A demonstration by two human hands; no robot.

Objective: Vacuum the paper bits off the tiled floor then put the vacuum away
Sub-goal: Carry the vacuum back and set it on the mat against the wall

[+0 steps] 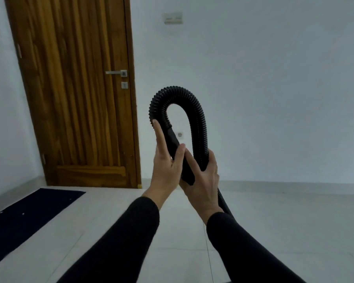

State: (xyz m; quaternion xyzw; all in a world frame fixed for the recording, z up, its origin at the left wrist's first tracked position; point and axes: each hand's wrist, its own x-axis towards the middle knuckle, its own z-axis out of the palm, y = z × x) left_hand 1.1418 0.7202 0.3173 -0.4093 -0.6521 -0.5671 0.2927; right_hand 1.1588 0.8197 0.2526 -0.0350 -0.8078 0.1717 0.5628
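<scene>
Head view, left to right: a dark mat (29, 211) and a wooden door (76, 94). Your left hand (168, 162) braces the hose (196, 111) end, fingers extended; your right hand (202, 176) is clamped around both runs, likely folding it for storage. Tiled floor (274, 221) ahead looks unobstructed.
</scene>
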